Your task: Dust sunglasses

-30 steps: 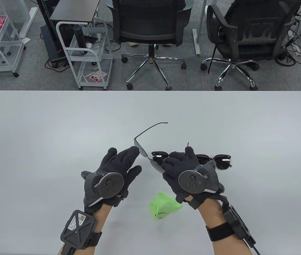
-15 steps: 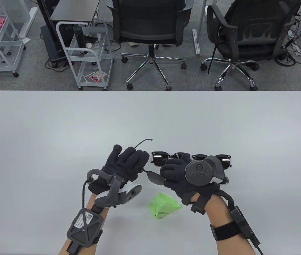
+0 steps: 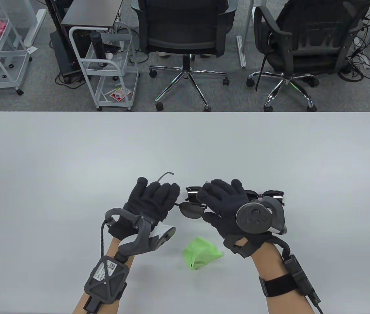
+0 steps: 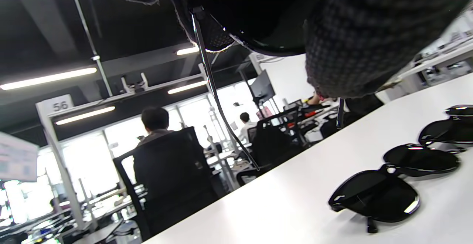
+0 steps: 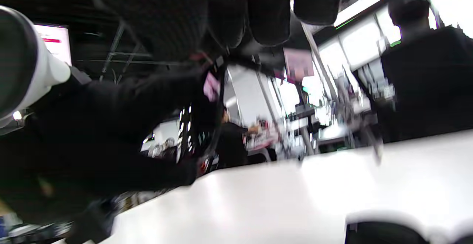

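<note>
Nearest, green cloth (image 3: 201, 252) lying untouched on the table (image 3: 41, 157). Above it, thin-framed sunglasses (image 3: 190, 209) now lowered and level, pinched by left hand (image 3: 154, 199) at one end, right hand (image 3: 224, 206) curled around the other. Beyond, more sunglasses (image 3: 270, 196) resting. Likely repositioned for wiping; cloth not yet fetched.

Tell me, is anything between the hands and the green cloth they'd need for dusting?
Nothing visible. The green cloth lies on bare table just below both hands, but left hand and right hand have their grip on thin sunglasses.
</note>
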